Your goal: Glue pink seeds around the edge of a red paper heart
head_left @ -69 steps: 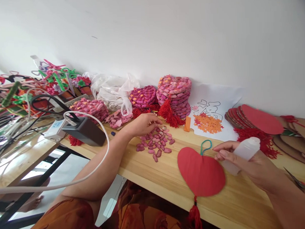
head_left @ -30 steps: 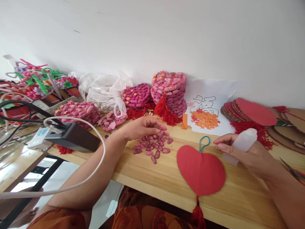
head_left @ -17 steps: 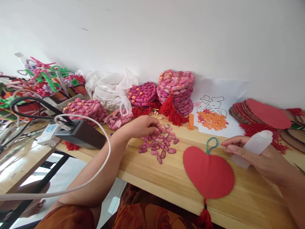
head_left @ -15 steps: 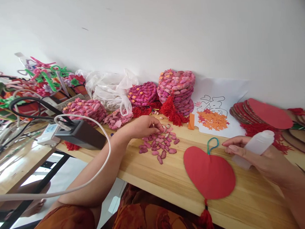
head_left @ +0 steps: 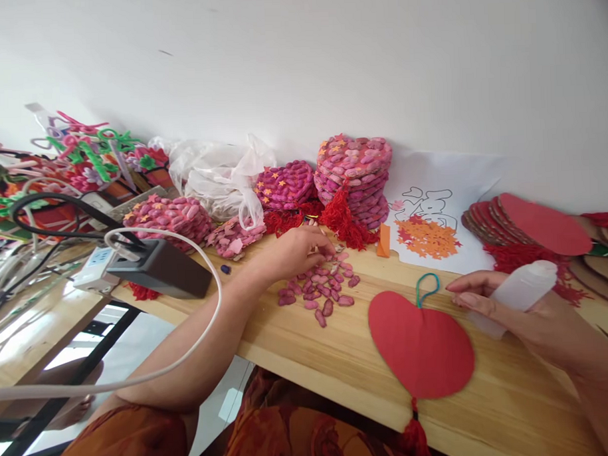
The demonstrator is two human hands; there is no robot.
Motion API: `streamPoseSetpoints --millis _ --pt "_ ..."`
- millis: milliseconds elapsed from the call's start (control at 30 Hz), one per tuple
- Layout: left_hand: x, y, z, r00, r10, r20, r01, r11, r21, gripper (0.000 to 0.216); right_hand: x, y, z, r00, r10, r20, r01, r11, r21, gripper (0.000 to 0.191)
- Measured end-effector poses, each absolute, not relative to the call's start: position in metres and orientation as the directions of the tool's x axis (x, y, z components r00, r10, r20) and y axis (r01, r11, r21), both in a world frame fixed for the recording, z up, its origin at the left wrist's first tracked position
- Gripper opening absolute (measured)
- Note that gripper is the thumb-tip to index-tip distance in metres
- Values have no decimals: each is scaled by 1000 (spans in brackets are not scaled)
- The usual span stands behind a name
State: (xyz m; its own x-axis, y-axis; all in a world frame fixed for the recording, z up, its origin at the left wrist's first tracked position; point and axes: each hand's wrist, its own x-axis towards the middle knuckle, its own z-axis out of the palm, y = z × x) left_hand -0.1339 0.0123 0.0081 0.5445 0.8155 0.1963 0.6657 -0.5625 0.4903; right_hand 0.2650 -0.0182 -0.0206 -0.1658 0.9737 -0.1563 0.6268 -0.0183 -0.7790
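My left hand point(head_left: 305, 249) is over the back of a loose pile of pink-dyed peanut shells point(head_left: 322, 287), its fingers curled together; whatever is at the fingertips is hidden. In my right hand point(head_left: 524, 313) lies a translucent white squeeze bottle point(head_left: 525, 287), gripped against the palm with its base pointing down to the left. Between the hands a red heart-shaped card point(head_left: 422, 347) rests flat on the wooden table point(head_left: 338, 350). It has a blue-green cord loop point(head_left: 426, 289) at the top and a red tassel point(head_left: 415, 435) at the bottom.
Stacked shell-covered pieces point(head_left: 352, 166) with tassels stand by the wall. Orange paper stars point(head_left: 427, 238) lie on a white sheet point(head_left: 462, 176). Plain red hearts point(head_left: 546, 223) are piled right. A black power adapter point(head_left: 160, 266) and white cable point(head_left: 219, 284) are on the left.
My left hand has shifted slightly right and its fingers have moved a little over the shells. My right hand still holds the bottle. The view has moved slightly.
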Motion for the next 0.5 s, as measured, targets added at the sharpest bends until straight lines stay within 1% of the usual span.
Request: streamPoseSetpoints --millis 67,167,233,300,367,433,500 --pt "-135 13 8 510 830 226 676 -549 491 29 265 -18 -20 -177 974 -144 634 1 -773 48" --pt "-143 14 14 424 871 249 690 -489 535 26 265 -18 -18 -191 974 -125 643 28 -766 46" --pt "-152 14 21 391 902 181 710 -421 565 19 265 -18 -18 -193 972 -134 658 27 -753 44" --pt "-159 14 26 421 906 47 738 -372 564 17 266 -17 -17 -193 970 -147 667 19 -745 44" --pt "-161 15 28 464 884 -57 758 -363 542 19 266 -16 -18 -197 969 -149 667 21 -745 46" --pt "-158 15 26 492 866 -91 763 -378 524 19 266 -16 -18 -195 970 -145 668 23 -744 48" --pt "-152 15 23 506 859 -85 760 -397 515 17 266 -16 -18 -186 971 -150 669 13 -743 49"
